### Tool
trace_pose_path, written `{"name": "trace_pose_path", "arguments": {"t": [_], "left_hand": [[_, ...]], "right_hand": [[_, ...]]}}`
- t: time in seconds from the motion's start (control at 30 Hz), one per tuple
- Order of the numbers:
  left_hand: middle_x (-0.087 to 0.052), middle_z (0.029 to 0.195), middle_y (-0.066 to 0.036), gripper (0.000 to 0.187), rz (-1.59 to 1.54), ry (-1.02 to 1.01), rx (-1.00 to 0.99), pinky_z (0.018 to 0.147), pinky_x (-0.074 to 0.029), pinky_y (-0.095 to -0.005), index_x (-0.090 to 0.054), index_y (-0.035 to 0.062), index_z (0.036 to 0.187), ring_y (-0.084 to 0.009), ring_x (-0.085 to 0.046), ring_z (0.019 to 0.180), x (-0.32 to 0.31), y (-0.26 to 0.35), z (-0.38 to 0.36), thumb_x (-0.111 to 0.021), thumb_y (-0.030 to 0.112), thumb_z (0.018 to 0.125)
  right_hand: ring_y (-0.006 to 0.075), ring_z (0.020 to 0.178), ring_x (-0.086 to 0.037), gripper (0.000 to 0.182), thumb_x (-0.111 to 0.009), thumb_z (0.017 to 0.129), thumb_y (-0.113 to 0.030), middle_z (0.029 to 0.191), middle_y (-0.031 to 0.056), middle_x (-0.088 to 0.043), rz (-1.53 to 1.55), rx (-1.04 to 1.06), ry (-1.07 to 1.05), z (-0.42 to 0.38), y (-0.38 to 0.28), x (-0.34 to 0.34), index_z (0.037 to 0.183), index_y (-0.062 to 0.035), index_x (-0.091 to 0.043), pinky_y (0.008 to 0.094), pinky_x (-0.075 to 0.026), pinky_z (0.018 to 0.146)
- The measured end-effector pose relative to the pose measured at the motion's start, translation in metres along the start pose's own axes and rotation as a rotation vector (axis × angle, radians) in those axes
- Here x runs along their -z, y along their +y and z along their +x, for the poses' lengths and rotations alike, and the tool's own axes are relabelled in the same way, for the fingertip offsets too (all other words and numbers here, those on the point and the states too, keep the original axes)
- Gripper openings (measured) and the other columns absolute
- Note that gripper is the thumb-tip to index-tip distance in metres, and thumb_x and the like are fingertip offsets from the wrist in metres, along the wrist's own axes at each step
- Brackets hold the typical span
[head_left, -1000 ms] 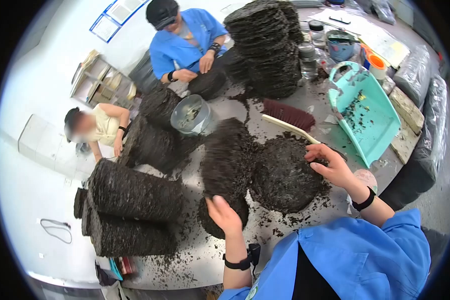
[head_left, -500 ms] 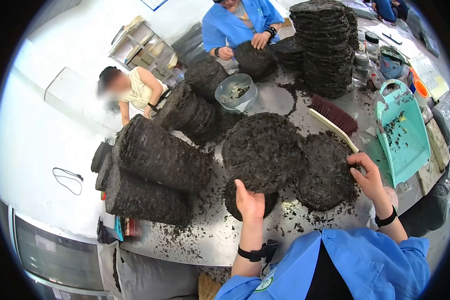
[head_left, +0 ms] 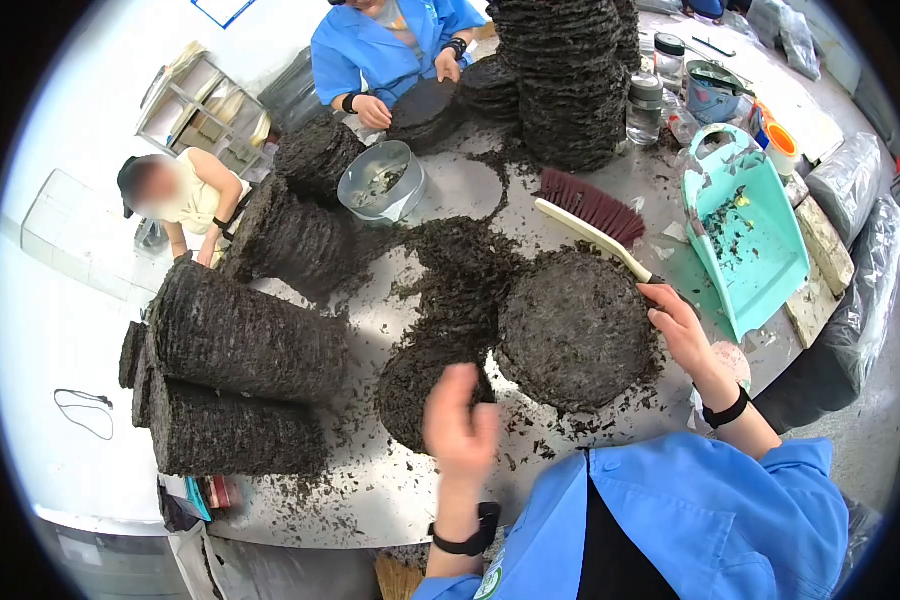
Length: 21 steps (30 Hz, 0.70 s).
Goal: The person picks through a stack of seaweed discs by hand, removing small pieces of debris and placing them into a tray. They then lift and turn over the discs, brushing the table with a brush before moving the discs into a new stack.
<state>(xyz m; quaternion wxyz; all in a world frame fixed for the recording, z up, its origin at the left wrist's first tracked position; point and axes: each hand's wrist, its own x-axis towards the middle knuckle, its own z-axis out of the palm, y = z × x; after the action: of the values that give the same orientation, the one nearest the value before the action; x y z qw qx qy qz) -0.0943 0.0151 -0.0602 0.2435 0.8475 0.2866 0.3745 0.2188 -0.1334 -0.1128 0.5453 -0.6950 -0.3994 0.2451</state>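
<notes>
My left hand [head_left: 462, 428], blurred by motion, has its fingers apart and holds nothing. It is over the right side of a smaller dark round cake [head_left: 407, 395]. A larger dark disc [head_left: 575, 332] lies flat in front of me, its near edge ringed by crumbs. My right hand [head_left: 678, 325] touches this disc's right edge, with the fingers spread. Just beyond those fingertips lies the handle of a brush [head_left: 592, 207] with dark red bristles. Loose dark flakes [head_left: 460, 270] are heaped left of the disc.
Stacks of dark discs [head_left: 245, 330] lie on the left, and a tall stack [head_left: 555, 85] stands at the back. A clear bowl [head_left: 381, 182], jars [head_left: 645, 110] and a green dustpan [head_left: 745, 235] are around. A co-worker [head_left: 400, 55] handles a disc opposite; another person [head_left: 192, 195] is at left.
The disc my left hand held up now lies flat at the right, and that hand has let go. My view has shifted, moving the scene leftward. The co-worker's disc is lowered.
</notes>
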Motion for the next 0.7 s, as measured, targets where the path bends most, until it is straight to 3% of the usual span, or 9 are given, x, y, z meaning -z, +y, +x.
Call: {"name": "trace_pose_path", "arguments": {"t": [0.07, 0.13, 0.3, 0.37, 0.53, 0.57, 0.6, 0.67, 0.7], "left_hand": [[-0.050, 0.143, -0.022, 0.071, 0.152, -0.308, -0.263, 0.113, -0.034, -0.0477, -0.050, -0.0017, 0.139, -0.0380, -0.045, 0.135, -0.035, 0.039, 0.013, -0.075, 0.035, 0.084], [-0.043, 0.149, -0.022, 0.081, 0.248, -0.482, -0.229, 0.115, -0.029, -0.0514, -0.045, 0.0002, 0.143, -0.0393, -0.038, 0.140, -0.067, 0.052, 0.012, -0.074, 0.044, 0.082], [-0.047, 0.146, -0.023, 0.068, 0.154, -0.410, -0.275, 0.113, -0.032, -0.0520, -0.050, -0.0005, 0.139, -0.0397, -0.042, 0.138, -0.064, 0.041, 0.020, -0.070, 0.037, 0.085], [-0.057, 0.137, -0.021, 0.056, 0.117, -0.253, -0.335, 0.109, -0.038, -0.0492, -0.056, -0.0031, 0.132, -0.0363, -0.053, 0.129, -0.044, 0.032, 0.028, -0.068, 0.030, 0.087], [-0.068, 0.101, -0.010, 0.034, -0.423, 0.462, 0.471, 0.088, -0.054, -0.0359, -0.060, -0.0031, 0.114, -0.0190, -0.067, 0.092, -0.002, -0.041, 0.025, -0.048, 0.028, 0.106], [-0.067, 0.112, -0.012, 0.038, -0.835, 0.535, 0.465, 0.091, -0.054, -0.0388, -0.056, -0.0021, 0.122, -0.0220, -0.066, 0.099, 0.004, -0.036, 0.033, -0.050, 0.032, 0.105], [-0.065, 0.118, -0.012, 0.040, -0.875, 0.599, 0.534, 0.093, -0.053, -0.0405, -0.055, -0.0012, 0.124, -0.0235, -0.065, 0.104, 0.008, -0.043, 0.031, -0.051, 0.033, 0.104], [-0.065, 0.121, -0.010, 0.037, -1.029, 0.749, 0.649, 0.096, -0.052, -0.0393, -0.057, -0.0011, 0.122, -0.0227, -0.063, 0.109, 0.010, -0.058, 0.023, -0.052, 0.032, 0.104], [-0.060, 0.130, -0.010, 0.042, -1.093, 0.738, 0.691, 0.100, -0.050, -0.0445, -0.053, 0.0006, 0.129, -0.0249, -0.059, 0.118, 0.012, -0.052, 0.019, -0.052, 0.034, 0.104]], "right_hand": [[0.0256, 0.120, -0.054, 0.048, -0.048, 0.082, 0.003, 0.127, 0.0127, -0.056, -0.007, 0.031, -0.001, 0.001, -0.007, 0.001, 0.129, 0.0038, -0.055, 0.0303, -0.039, 0.105], [0.0253, 0.119, -0.055, 0.049, -0.049, 0.081, 0.004, 0.126, 0.0125, -0.056, -0.046, 0.070, 0.017, 0.000, -0.023, 0.001, 0.129, 0.0034, -0.055, 0.0307, -0.039, 0.104], [0.0238, 0.117, -0.056, 0.054, -0.057, 0.079, 0.006, 0.123, 0.0113, -0.059, 0.056, -0.025, -0.070, -0.004, -0.038, 0.012, 0.132, 0.0008, -0.052, 0.0331, -0.042, 0.102], [0.0223, 0.115, -0.057, 0.056, -0.065, 0.080, 0.002, 0.121, 0.0101, -0.060, -0.095, 0.180, 0.010, 0.002, -0.043, 0.011, 0.134, -0.0019, -0.050, 0.0352, -0.045, 0.099], [0.0289, 0.116, -0.055, 0.046, -0.065, 0.088, -0.015, 0.123, 0.0174, -0.060, 0.124, 0.655, 0.047, -0.021, -0.145, 0.044, 0.129, 0.0023, -0.052, 0.0413, -0.040, 0.102], [0.0266, 0.106, -0.057, 0.039, -0.064, 0.088, -0.020, 0.114, 0.0154, -0.061, -0.005, 0.748, 0.114, -0.031, -0.166, 0.057, 0.118, 0.0014, -0.056, 0.0411, -0.044, 0.093], [0.0243, 0.096, -0.060, 0.033, -0.064, 0.087, -0.025, 0.106, 0.0133, -0.063, -0.132, 0.835, 0.195, -0.040, -0.186, 0.071, 0.108, 0.0005, -0.061, 0.0409, -0.047, 0.083], [0.0366, 0.114, -0.061, 0.062, -0.060, 0.100, -0.033, 0.144, 0.0146, -0.050, 0.166, 1.392, -0.535, -0.044, -0.218, 0.095, 0.154, -0.0250, -0.031, 0.0644, -0.045, 0.087], [0.0359, 0.112, -0.061, 0.061, -0.060, 0.099, -0.032, 0.142, 0.0142, -0.050, 0.210, 1.469, -0.560, -0.049, -0.234, 0.089, 0.153, -0.0243, -0.032, 0.0634, -0.045, 0.086]]}}
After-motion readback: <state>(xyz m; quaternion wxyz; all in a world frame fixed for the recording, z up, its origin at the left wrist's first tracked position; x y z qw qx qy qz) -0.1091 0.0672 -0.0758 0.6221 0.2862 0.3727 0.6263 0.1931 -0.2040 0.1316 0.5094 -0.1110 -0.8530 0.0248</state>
